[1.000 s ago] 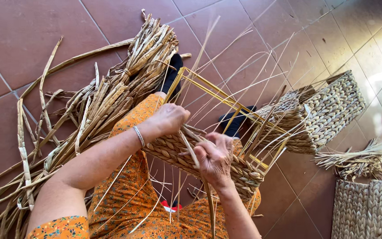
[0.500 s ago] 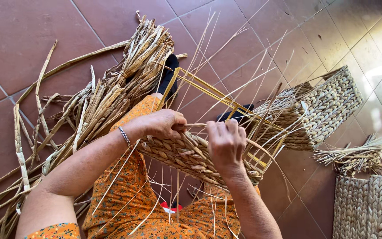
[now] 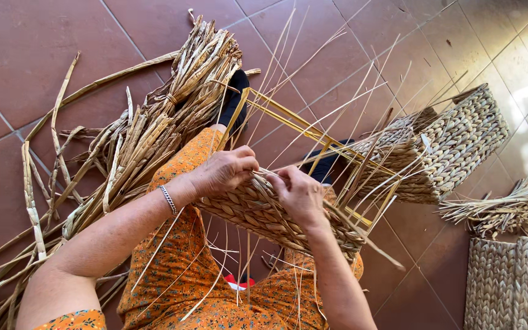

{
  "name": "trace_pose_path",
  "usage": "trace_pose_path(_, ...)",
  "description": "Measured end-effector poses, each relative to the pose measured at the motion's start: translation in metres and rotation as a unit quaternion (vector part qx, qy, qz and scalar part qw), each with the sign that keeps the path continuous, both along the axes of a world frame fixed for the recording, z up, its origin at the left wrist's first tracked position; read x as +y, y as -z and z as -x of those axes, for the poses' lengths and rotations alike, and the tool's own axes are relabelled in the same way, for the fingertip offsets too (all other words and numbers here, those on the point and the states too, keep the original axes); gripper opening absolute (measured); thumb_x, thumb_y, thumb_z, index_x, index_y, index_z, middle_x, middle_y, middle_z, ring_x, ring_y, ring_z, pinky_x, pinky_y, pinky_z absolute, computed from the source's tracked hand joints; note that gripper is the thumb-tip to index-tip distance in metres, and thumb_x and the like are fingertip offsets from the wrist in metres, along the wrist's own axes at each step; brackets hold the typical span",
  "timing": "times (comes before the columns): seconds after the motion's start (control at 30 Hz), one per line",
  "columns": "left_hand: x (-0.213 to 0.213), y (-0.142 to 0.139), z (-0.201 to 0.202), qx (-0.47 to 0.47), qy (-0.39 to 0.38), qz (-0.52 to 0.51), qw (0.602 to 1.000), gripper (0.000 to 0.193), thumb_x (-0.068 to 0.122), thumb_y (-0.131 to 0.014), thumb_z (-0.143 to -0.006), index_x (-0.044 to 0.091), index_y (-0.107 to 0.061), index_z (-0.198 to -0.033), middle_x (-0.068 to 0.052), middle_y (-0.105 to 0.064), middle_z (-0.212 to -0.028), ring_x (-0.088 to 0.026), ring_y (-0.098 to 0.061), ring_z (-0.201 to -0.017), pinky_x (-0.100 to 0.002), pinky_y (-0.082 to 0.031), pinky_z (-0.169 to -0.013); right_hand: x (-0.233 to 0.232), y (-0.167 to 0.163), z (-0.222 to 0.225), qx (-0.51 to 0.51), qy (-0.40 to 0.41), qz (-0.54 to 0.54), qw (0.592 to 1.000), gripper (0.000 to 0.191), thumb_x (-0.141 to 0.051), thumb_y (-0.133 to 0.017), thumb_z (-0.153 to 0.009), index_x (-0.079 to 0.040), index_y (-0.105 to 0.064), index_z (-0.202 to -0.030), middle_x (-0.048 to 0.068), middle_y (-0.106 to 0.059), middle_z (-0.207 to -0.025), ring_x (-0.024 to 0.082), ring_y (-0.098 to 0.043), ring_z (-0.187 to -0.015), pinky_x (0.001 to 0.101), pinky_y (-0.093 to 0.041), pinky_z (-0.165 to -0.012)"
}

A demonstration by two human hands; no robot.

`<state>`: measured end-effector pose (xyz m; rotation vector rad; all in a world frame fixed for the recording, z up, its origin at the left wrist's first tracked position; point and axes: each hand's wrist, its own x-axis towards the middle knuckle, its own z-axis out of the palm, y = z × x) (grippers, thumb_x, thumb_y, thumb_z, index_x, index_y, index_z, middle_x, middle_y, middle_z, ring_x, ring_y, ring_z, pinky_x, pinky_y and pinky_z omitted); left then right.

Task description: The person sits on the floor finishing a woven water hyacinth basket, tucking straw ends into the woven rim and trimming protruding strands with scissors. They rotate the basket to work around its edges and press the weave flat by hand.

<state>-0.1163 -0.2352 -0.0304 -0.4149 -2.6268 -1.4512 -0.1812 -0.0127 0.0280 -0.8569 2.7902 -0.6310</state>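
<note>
The half-woven basket [image 3: 264,214] lies across the lap, long way from 10 o'clock to 4 o'clock; the left hand [image 3: 224,171] pinches a straw strand [image 3: 263,183] at its top edge; the right hand [image 3: 300,195], just beside at 3 o'clock, presses fingers on the weave.

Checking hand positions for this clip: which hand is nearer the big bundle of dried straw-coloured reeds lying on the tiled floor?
Left. The left hand is on the half-woven basket beside the reed bundle; the right hand grips farther away.

Your single head camera looked steeply down, close over your hands [image 3: 264,183], onto the reddish-brown tiled floor [image 3: 44,55] beyond.
</note>
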Motion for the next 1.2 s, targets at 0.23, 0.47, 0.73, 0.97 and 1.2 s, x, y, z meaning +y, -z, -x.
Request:
trace_pose_path(0.23, -0.002, 0.012, -0.003, 0.028, -0.018, 0.01, 0.999, 0.013, 0.007, -0.064, -0.091, 0.005, -0.057, -0.101, -0.013, -0.07, -0.096, -0.033, -0.071, -0.088, -0.041, -0.056, -0.073, -0.007, 0.031, -0.004, 0.045, 0.043, -0.021, 0.998, 0.032, -0.039, -0.076, -0.088, -0.011, -0.064, -0.083, 0.007, -0.072, -0.067, 0.027, -0.071, -0.061, 0.0446, -0.05, -0.062)
trace_pose_path(0.47, 0.015, 0.013, 0.026, -0.081, -0.116, 0.071, 0.987, 0.026, 0.014, -0.068, -0.094, 0.007, -0.053, -0.113, -0.018, -0.071, -0.074, -0.039, -0.07, -0.073, -0.048, -0.052, -0.065, 0.015, 0.025, -0.031, -0.02, 0.035, 0.102, 0.994, 0.026, -0.034, -0.07, -0.096, -0.009, -0.068, -0.093, 0.007, -0.069, -0.076, 0.021, -0.068, -0.064, 0.038, -0.054, -0.059)
trace_pose_path(0.73, 0.029, 0.012, 0.024, 0.028, -0.074, 0.178, 0.981, 0.031, -0.001, -0.067, -0.088, 0.003, -0.055, -0.116, -0.017, -0.063, -0.105, -0.033, -0.07, -0.082, -0.042, -0.058, -0.069, 0.011, -0.003, -0.041, 0.174, -0.076, 0.02, 0.982, 0.031, -0.031, -0.084, -0.077, -0.006, -0.075, -0.093, 0.011, -0.061, -0.089, 0.029, -0.053, -0.092, 0.0446, -0.044, -0.083)
trace_pose_path(0.97, 0.038, 0.004, 0.0, 0.091, 0.019, 0.145, 0.985, 0.026, 0.001, -0.07, -0.07, 0.001, -0.067, -0.096, -0.016, -0.061, -0.101, -0.034, -0.065, -0.095, -0.043, -0.055, -0.083, 0.023, 0.012, -0.028, 0.043, -0.068, 0.09, 0.993, 0.011, -0.016, -0.074, -0.093, -0.006, -0.071, -0.096, 0.007, -0.068, -0.094, 0.021, -0.063, -0.088, 0.0358, -0.052, -0.079)
trace_pose_path(1.2, 0.03, 0.003, 0.01, -0.127, -0.073, -0.014, 0.989, 0.011, 0.014, -0.066, -0.098, 0.005, -0.065, -0.104, -0.015, -0.071, -0.092, -0.031, -0.071, -0.085, -0.041, -0.056, -0.077, 0.03, 0.011, 0.015, -0.452, 0.08, 0.343, 0.82, 0.039, -0.025, -0.057, -0.105, 0.004, -0.066, -0.128, 0.016, -0.074, -0.109, 0.015, -0.069, -0.071, 0.0299, -0.06, -0.06)
